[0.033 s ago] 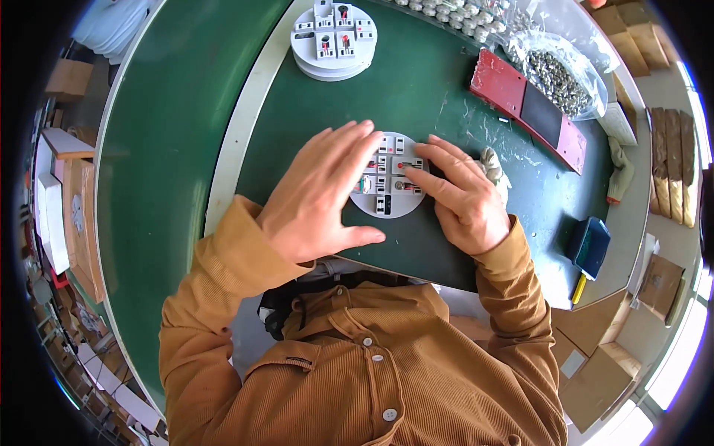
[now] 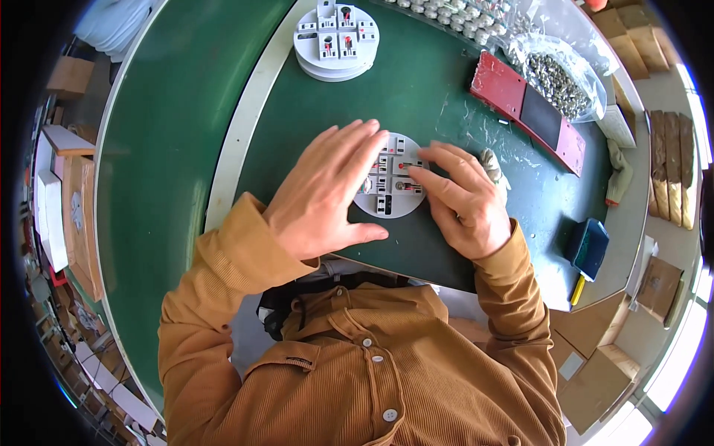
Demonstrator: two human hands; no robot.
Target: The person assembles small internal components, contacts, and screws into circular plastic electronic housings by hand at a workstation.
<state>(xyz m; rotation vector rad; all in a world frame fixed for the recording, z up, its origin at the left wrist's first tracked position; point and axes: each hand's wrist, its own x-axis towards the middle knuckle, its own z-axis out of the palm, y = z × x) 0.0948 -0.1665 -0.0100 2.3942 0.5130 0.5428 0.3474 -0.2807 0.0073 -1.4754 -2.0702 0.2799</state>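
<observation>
A round, pale grey disc (image 2: 391, 207) with raised slotted blocks lies on the green tabletop in front of me. Small metal and red parts sit in some of its blocks. My left hand (image 2: 321, 189) is spread over the disc's left side, thumb held apart, covering that edge; no object shows in it. On the other side, my right hand (image 2: 466, 195) has bent, separated fingers. Its index fingertip reaches a block with a red part (image 2: 402, 166) at the disc's right; contact is unclear. Nothing held shows in this hand, and its thumb is mostly hidden.
A stack of similar discs (image 2: 336, 65) stands at the far left. Farther right are a red block with a dark middle (image 2: 541, 115), a clear bag of small metal parts (image 2: 559, 83) and rows of bulb-like pieces (image 2: 454, 16). Gloves (image 2: 494, 169) and a blue bin (image 2: 587, 249) lie right.
My left hand has shifted slightly right, covering a little more of the disc's left side. The right hand stays nearly in place, with its fingers moved only slightly.
</observation>
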